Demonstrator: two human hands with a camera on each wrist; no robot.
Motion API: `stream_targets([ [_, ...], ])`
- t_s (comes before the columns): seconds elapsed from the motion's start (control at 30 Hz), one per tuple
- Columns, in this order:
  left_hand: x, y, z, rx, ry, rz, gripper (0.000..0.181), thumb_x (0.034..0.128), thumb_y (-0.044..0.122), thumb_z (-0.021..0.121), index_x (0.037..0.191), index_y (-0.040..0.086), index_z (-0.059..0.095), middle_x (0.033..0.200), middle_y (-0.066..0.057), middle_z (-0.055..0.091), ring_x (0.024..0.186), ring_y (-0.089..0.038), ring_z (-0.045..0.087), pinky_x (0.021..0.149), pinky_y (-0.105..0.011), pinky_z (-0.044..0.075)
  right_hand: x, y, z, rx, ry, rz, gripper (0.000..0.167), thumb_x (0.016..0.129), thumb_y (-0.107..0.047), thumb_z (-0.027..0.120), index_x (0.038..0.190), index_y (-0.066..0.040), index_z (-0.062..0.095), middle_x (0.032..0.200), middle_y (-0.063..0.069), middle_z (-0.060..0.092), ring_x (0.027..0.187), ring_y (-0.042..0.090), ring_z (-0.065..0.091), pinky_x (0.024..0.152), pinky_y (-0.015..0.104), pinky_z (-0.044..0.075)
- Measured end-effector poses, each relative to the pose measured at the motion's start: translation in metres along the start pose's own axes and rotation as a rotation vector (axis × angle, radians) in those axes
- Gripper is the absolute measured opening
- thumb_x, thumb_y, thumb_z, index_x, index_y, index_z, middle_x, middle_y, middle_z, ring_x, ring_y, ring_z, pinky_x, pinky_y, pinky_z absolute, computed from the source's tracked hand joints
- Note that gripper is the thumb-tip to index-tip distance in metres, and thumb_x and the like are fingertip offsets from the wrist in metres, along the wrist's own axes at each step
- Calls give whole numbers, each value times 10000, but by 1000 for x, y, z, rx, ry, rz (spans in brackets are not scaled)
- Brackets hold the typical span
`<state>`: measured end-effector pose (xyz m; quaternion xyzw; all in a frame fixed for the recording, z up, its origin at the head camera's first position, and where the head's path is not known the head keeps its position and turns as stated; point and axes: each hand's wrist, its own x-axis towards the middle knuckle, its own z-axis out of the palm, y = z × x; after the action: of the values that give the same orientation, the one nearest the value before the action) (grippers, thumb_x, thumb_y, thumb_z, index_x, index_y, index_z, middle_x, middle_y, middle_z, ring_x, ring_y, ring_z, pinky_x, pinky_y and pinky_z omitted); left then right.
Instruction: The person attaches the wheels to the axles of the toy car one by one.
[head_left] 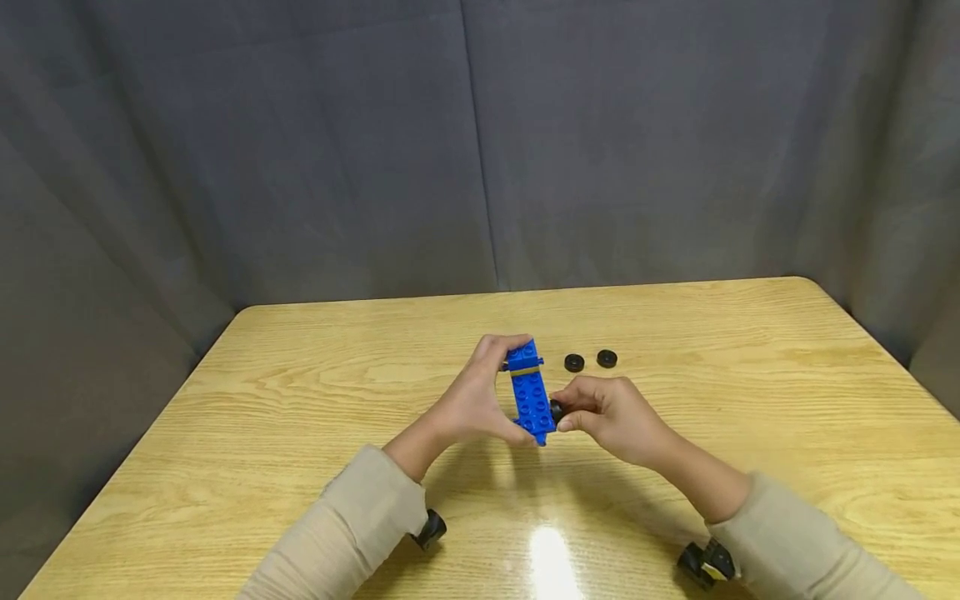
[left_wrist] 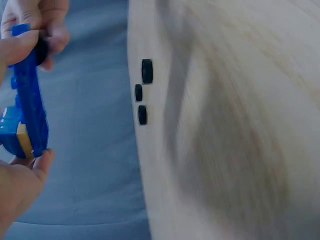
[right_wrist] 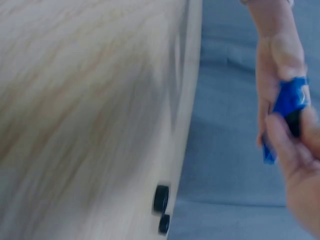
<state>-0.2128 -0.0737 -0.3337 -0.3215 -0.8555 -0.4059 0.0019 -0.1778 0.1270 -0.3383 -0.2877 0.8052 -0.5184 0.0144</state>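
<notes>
A: What does your left hand hold?

B: You have a blue studded toy-brick base in it, thumb at the near end and fingertips at the far end, so your grip is spread wide across its length. A yellow strip runs across it near the far end.

A: And your right hand?

B: Your thumb and fingers are pinched narrow on a small black wheel, just at the right side of the base, by its near end. You can't tell from here whether it is seated there.

A: Where is the base itself?

B: You hold it up above the wooden table, between your two hands, its studs facing the head camera.

A: Any other wheels near you?

B: The left wrist view shows you three loose wheels lying on the table; the head view shows two plainly, just beyond your right hand. Behind the table hangs a grey curtain.
</notes>
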Motion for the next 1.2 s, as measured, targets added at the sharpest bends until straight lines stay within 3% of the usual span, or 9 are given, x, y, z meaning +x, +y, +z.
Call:
stream_targets([
  [0.17,2,3,-2,34,-16,23,1042,458,201,847,1326,161,272,1205,-52,300,1064,-180,370,884,-366,360,0,-1,2,-42,3,-17,160,758,33,606,912,72,591,879,158,619,786,207,613,660,234,481],
  [0.37,3,2,-3,7,-9,32,1032,470,192,843,1328,141,271,1205,-47,303,1063,-172,371,885,-366,357,3,-1,-1,-2,-8,18,174,768,19,603,932,75,585,906,171,615,787,188,612,663,240,482],
  [0.57,2,1,-4,-21,-13,5,1039,483,249,847,1335,162,258,1204,-34,311,1061,-178,382,877,-346,362,2,-2,-7,49,-37,76,207,786,-52,604,961,54,571,953,166,599,816,191,601,679,254,480],
  [0.8,0,2,-6,-31,-3,-34,1033,496,290,841,1336,176,252,1206,-21,341,1061,-199,413,876,-346,363,1,-3,-11,55,-40,84,285,807,-107,594,1043,40,536,979,141,582,866,201,576,711,259,469],
  [1.2,0,-1,-6,-57,10,-27,1009,554,363,798,1363,219,213,1288,-13,291,1147,-194,362,915,-326,334,4,-2,-14,102,-19,88,318,818,-98,585,1087,53,508,996,152,561,871,201,559,705,309,471],
])
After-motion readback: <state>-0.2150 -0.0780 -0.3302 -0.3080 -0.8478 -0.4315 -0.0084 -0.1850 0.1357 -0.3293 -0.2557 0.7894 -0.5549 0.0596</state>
